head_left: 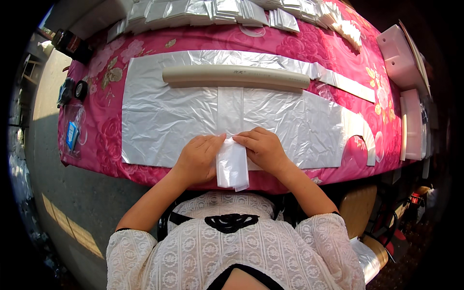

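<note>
The folded plastic bag (232, 164) lies at the near edge of the surface (111, 121), its long axis pointing toward the person. The left hand (195, 158) and right hand (263, 147) flank it equally close, and the fingers (244, 139) of both pinch its top edge.

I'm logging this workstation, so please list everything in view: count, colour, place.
Tablecloth: one, pink floral, covering the table.
Plastic sheets: a flat stack, silvery white, centre of the table.
Tube: one, beige, lying across the sheets' far edge.
Folded bag: one, white, at the near table edge under both hands.
Folded bag piles: many, white, in a row along the far edge.
Foam pieces: a few, pale pink, at the right.
Tape rolls: apparently two, black, left edge.
Small packet: one, clear with blue, left edge.
Left hand: pressing the folded bag.
Right hand: pressing the folded bag.
</note>
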### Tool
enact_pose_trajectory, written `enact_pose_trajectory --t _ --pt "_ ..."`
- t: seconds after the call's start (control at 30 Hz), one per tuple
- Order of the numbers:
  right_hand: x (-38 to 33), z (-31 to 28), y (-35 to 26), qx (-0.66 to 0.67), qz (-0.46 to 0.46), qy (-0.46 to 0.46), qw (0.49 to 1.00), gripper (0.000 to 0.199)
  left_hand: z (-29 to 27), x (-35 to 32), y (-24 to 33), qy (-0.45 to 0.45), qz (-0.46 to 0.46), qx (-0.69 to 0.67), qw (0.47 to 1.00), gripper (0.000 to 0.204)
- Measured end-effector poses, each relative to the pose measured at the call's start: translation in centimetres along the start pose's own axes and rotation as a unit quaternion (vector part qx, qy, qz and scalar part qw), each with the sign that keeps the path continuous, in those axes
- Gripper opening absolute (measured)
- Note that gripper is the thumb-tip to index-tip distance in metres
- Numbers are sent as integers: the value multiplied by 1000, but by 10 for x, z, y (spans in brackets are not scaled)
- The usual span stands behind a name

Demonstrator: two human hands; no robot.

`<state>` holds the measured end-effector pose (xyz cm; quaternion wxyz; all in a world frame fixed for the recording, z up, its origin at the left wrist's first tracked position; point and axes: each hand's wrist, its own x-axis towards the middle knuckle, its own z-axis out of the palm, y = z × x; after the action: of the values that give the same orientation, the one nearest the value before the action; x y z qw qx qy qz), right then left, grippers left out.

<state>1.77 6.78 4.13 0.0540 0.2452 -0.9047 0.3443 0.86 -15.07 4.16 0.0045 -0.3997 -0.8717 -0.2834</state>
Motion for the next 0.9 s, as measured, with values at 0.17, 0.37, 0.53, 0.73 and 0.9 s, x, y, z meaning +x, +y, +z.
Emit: enact_pose_trajectory --t 0.17,0.37,0.53,0.73,0.9 --pt "22 -1 11 102 254 -23 961 14 -7 21 3 63 -197 -227 952 46" --pt "49 -12 13 198 362 -108 905 25 5 20 9 26 -4 14 1000 66" --pt "46 -12 2 144 362 -99 916 23 27 17 11 -80 -79 89 990 76" --pt "25 2 5 -148 42 70 986 52 20 22 8 -46 -70 83 993 69" --pt "38 -6 33 -137 -98 -62 984 51 10 37 2 17 -60 24 998 60"
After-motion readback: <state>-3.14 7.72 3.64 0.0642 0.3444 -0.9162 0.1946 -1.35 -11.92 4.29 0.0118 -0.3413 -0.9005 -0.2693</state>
